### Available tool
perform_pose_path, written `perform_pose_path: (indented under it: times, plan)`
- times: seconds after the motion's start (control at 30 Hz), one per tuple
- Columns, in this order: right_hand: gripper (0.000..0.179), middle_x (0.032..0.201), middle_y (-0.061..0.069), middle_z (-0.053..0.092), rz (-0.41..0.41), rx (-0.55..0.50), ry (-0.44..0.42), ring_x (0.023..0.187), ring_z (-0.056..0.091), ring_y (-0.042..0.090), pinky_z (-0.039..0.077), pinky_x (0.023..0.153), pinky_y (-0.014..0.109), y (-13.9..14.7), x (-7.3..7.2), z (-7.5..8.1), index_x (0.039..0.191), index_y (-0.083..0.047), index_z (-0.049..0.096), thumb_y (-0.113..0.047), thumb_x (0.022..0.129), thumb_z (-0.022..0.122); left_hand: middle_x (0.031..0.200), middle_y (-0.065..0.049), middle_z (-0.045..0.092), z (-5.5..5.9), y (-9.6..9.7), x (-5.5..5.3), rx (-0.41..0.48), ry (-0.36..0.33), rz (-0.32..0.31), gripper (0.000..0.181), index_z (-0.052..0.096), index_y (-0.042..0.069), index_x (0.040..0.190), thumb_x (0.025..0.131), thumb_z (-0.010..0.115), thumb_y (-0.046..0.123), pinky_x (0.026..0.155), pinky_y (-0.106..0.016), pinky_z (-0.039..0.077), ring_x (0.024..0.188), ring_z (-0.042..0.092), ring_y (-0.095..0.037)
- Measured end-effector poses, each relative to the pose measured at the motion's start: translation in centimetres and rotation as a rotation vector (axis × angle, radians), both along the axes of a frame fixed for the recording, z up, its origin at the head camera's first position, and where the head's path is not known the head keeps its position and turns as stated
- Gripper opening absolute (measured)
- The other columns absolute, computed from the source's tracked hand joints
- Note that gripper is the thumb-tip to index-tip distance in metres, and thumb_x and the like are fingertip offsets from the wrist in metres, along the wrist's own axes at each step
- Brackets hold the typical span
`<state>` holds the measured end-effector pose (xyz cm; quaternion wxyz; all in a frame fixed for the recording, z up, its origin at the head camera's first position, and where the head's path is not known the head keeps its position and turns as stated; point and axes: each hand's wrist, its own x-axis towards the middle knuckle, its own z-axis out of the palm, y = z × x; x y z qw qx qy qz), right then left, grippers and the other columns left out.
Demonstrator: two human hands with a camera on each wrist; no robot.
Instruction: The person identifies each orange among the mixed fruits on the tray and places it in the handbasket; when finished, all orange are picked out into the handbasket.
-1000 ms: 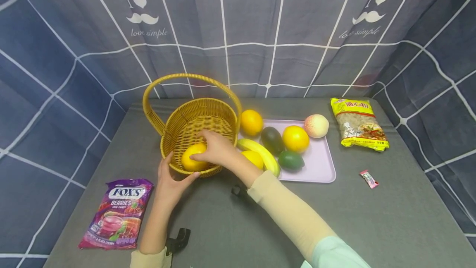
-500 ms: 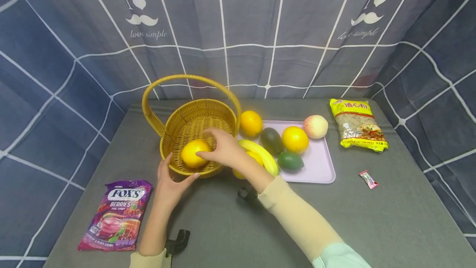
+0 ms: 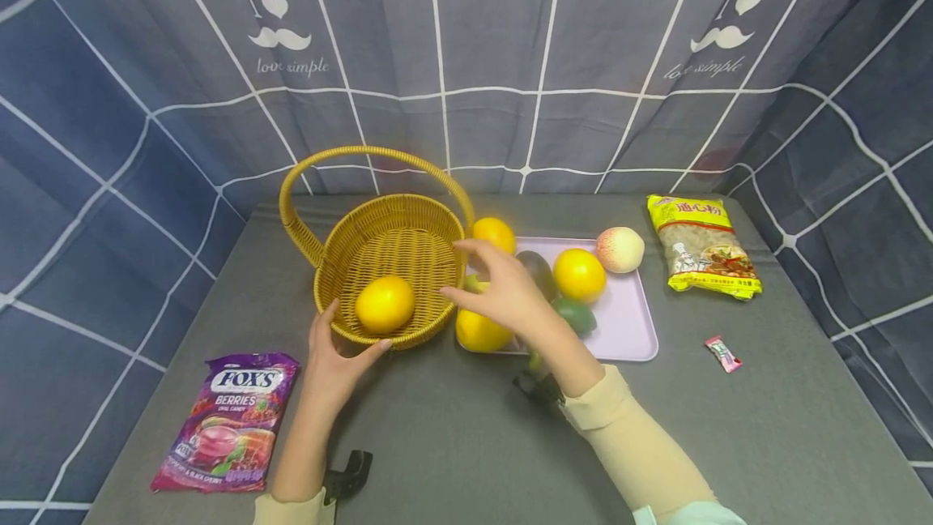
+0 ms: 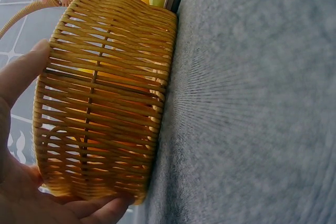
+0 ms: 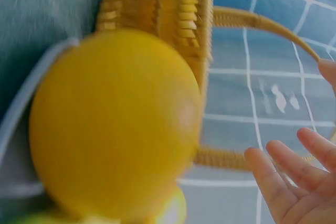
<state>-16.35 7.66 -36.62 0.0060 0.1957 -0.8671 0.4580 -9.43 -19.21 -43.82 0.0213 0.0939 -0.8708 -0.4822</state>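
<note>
A round golden wicker basket (image 3: pixel 408 258) with a tall handle stands on the grey table, with one orange (image 3: pixel 385 305) inside near its front wall. My left hand (image 3: pixel 335 359) grips the basket's near side; in the left wrist view the thumb lies at the rim and the fingers curl around the woven wall. Fingers apart and holding nothing, my right hand (image 3: pixel 510 290) hovers over the basket's right rim and the left end of a lilac tray (image 3: pixel 627 322). Below it sits another orange (image 3: pixel 481 332), large in the right wrist view. A banana is mostly hidden behind this hand.
On or beside the tray are a dark avocado (image 3: pixel 535 270), a green avocado (image 3: pixel 574 316), an orange (image 3: pixel 579 274), another orange (image 3: pixel 494 233) and a peach (image 3: pixel 620 249). A purple candy bag (image 3: pixel 229 424) lies left, a yellow pasta bag (image 3: pixel 703 245) and small wrapped candy (image 3: pixel 723 353) right.
My right hand has let go of the orange in the basket and moved right, out over the rim toward the tray. My left hand stays in place on the basket.
</note>
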Motion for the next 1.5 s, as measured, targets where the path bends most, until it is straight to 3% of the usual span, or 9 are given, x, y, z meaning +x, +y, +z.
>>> perform_pose_path:
  times: [0.2, 0.33, 0.53, 0.73, 0.97, 1.27, 1.5]
  plan:
    - [0.068, 0.135, 0.005, 0.053, -0.112, -0.072, -0.018, 0.109, 0.06, 0.028, 0.052, 0.092, 0.042, 4.2, 0.4, 0.9, 0.138, -0.017, 0.05, -0.036, 0.079, 0.079, 0.158, -0.02, 0.002, 0.0, 0.0, 0.0, -0.005, 0.0, -0.001, 0.106, 0.014, 0.016, 0.155, 0.077, 0.08, 0.042, 0.109, -0.051, 0.033, 0.134, 0.034, -0.043]
    - [0.069, 0.136, 0.009, 0.05, -0.226, -0.069, 0.019, 0.116, 0.054, 0.029, 0.049, 0.096, 0.045, 7.3, 0.0, 0.9, 0.139, -0.016, 0.049, -0.033, 0.08, 0.079, 0.158, -0.02, 0.002, 0.1, 0.0, 0.0, -0.001, 0.003, -0.003, 0.105, 0.014, 0.015, 0.155, 0.077, 0.08, 0.042, 0.109, -0.051, 0.033, 0.134, 0.033, -0.043]
    - [0.066, 0.134, 0.015, 0.048, -0.393, -0.03, 0.043, 0.119, 0.051, 0.037, 0.045, 0.1, 0.048, 11.8, -1.0, -0.4, 0.14, -0.014, 0.048, -0.029, 0.082, 0.076, 0.158, -0.02, 0.003, 0.0, 0.0, 0.0, 0.006, 0.009, -0.001, 0.105, 0.015, 0.014, 0.154, 0.077, 0.081, 0.039, 0.109, -0.051, 0.033, 0.134, 0.034, -0.043]
    - [0.068, 0.138, 0.018, 0.046, -0.493, -0.002, 0.016, 0.121, 0.049, 0.04, 0.044, 0.099, 0.053, 15.1, -1.4, -2.3, 0.141, -0.009, 0.046, -0.035, 0.085, 0.073, 0.157, -0.021, 0.004, -0.1, 0.0, 0.0, 0.007, 0.016, 0.001, 0.105, 0.015, 0.014, 0.154, 0.077, 0.082, 0.038, 0.109, -0.051, 0.034, 0.133, 0.035, -0.043]
    - [0.068, 0.136, 0.022, 0.047, -0.522, 0.011, -0.021, 0.117, 0.05, 0.042, 0.044, 0.097, 0.054, 16.5, -1.3, -3.8, 0.14, -0.004, 0.046, -0.038, 0.086, 0.072, 0.158, -0.02, 0.003, 0.0, 0.0, 0.0, 0.002, 0.005, 0.0, 0.105, 0.014, 0.015, 0.155, 0.077, 0.081, 0.041, 0.108, -0.052, 0.034, 0.133, 0.034, -0.044]
    - [0.068, 0.135, 0.02, 0.052, -0.456, 0.007, -0.096, 0.119, 0.054, 0.039, 0.039, 0.102, 0.053, 15.8, -1.1, -5.1, 0.139, -0.007, 0.046, -0.041, 0.085, 0.072, 0.158, -0.021, 0.002, 0.1, 0.0, 0.1, -0.001, 0.001, -0.004, 0.105, 0.014, 0.016, 0.155, 0.077, 0.08, 0.043, 0.109, -0.052, 0.033, 0.134, 0.033, -0.043]
    - [0.077, 0.141, 0.023, 0.045, -0.404, 0.036, -0.175, 0.123, 0.047, 0.041, 0.037, 0.104, 0.056, 15.2, -0.8, -6.5, 0.144, -0.005, 0.039, -0.042, 0.085, 0.072, 0.158, -0.021, 0.003, 0.2, 0.0, 0.3, -0.003, 0.006, -0.005, 0.105, 0.014, 0.016, 0.155, 0.077, 0.08, 0.042, 0.109, -0.052, 0.033, 0.133, 0.034, -0.043]
